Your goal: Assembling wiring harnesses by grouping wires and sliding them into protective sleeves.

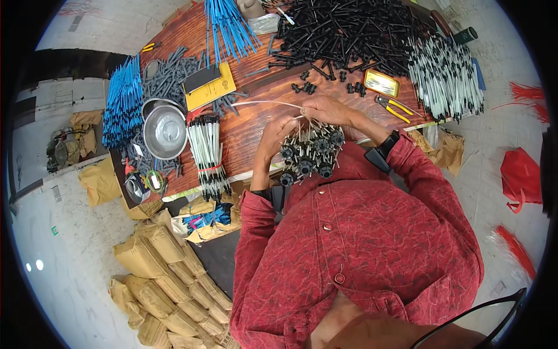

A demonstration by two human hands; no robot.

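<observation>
Head view: my right hand (325, 109) pinches a pale strip (261, 103) between its fingertips, just above the bundle of black-ended rods (314, 152). My left hand (273, 139) curls beside the bundle, fingertips near the strip; I cannot tell whether they grip strip or rods. The bundle sits in front of my red shirt (360, 232), at the near edge of the wooden table (241, 139), round ends facing the camera. For an even binding, I should level the ends, steady the rods left-handed, draw the strip smoothly right-handed, and guide its tail clear of the yellow notebook (218, 93).
</observation>
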